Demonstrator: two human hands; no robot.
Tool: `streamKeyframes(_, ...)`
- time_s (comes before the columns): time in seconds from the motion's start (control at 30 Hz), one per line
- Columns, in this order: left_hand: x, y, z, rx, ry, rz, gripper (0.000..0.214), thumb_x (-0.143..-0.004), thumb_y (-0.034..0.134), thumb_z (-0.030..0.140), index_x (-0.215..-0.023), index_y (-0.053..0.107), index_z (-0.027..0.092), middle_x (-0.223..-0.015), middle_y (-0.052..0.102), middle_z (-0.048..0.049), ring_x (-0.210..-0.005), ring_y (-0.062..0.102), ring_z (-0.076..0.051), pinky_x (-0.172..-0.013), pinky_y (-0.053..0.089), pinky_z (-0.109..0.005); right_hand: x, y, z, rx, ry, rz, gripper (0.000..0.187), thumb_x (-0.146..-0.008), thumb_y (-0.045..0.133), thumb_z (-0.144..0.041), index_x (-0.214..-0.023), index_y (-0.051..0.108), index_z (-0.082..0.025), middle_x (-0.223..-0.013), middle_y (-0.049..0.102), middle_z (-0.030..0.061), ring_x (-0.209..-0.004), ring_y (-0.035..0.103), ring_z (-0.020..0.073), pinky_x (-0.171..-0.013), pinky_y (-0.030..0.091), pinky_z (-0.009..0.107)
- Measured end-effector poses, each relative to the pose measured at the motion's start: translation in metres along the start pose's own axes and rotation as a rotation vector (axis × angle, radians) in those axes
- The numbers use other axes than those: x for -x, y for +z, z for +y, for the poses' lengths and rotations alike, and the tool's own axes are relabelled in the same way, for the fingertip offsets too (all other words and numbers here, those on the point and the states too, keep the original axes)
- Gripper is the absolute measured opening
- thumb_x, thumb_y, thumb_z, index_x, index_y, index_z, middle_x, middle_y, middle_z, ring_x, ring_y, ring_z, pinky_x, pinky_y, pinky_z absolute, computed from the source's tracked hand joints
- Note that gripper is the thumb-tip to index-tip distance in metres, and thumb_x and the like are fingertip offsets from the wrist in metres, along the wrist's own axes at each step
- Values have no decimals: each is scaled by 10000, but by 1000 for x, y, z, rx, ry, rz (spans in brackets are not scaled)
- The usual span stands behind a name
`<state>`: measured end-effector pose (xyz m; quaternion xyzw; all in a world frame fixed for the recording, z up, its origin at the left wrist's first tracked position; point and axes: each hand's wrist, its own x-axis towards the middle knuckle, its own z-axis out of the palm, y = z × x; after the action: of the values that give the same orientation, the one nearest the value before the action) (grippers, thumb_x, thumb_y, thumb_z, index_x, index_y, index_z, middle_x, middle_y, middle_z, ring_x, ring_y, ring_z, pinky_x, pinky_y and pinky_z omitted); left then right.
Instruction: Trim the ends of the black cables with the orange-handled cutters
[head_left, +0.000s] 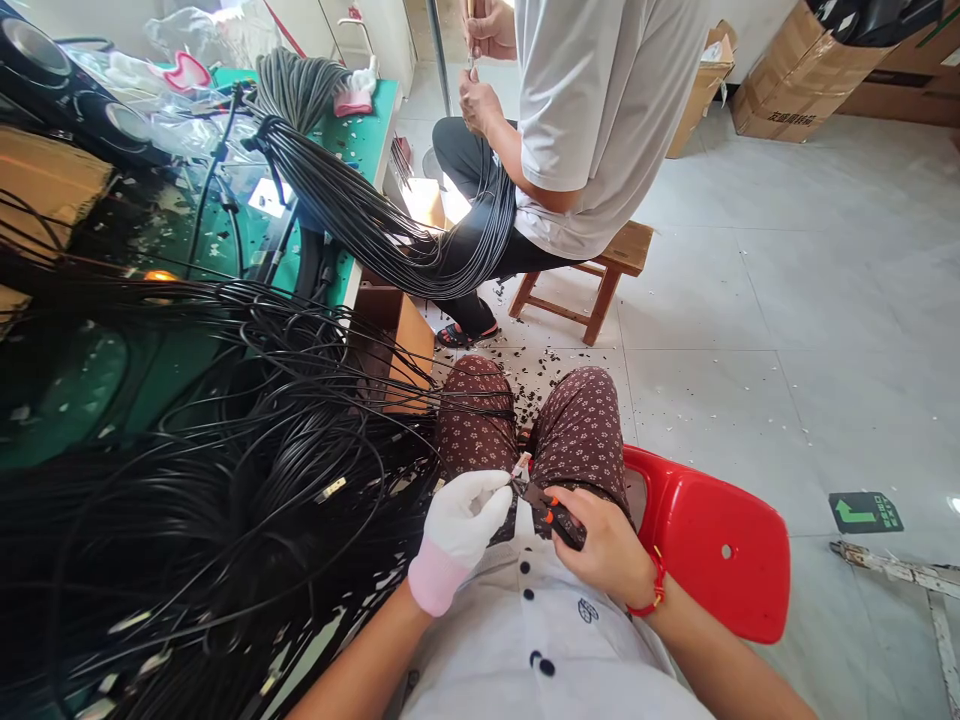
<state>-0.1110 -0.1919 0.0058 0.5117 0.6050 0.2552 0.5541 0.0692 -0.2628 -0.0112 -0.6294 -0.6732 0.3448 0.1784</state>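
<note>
My left hand [466, 520], in a white glove with a pink cuff, pinches the end of a thin black cable above my lap. Bare and with a red bracelet at the wrist, my right hand [600, 545] is wrapped around small pliers [564, 530] with black and orange handles. The pliers' jaws meet the cable end right at my left fingertips; a small pale and reddish piece [523, 464] shows just beyond. Whether the jaws are closed on the cable is too small to tell. Many loose black cables [300, 470] run in from the left toward my knees.
A co-worker [592, 120] sits ahead on a wooden stool [626, 250], a cable bundle [390, 225] across the lap. On the left is a green table [367, 150], with a cardboard box [411, 350] beside it. A red plastic stool [727, 550] stands to my right. Black scraps litter the floor.
</note>
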Motion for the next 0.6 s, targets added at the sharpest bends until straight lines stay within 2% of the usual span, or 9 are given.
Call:
streamKeyframes(0.1,0,-1,-1,43,-35,-57,199,-699,608,276,-800,711,140,-755,710,-47,-658,616,-158,-619,500,-254,2,4,0,-53,13,14,408,-723,512,-155,-1124,556,-213,-889,630,49,-725,575,179,-684,481,302)
streamKeyframes(0.23,-3,-1,-3,207,-110,-153,181,-701,626,281,-765,691,125,-683,669,-28,-600,574,-132,-573,468,-238,4,13,2,-161,58,44,405,-704,530,-165,-1104,570,-213,-873,639,41,-676,573,158,-649,498,282)
streamKeyframes(0.37,-5,-1,-4,310,-164,-162,207,-675,665,310,-748,676,116,-622,637,-17,-550,542,-116,-533,447,-229,4,12,2,-200,91,115,396,-723,515,-164,-1115,557,-206,-920,628,46,-747,589,160,-665,508,267)
streamKeyframes(0.6,-3,2,-4,121,-73,-89,161,-702,619,268,-750,691,133,-741,692,-38,-661,601,-150,-618,475,-241,-2,0,-5,7,-13,104,474,-700,549,-185,-1171,499,-200,-920,589,52,-834,562,202,-769,479,329)
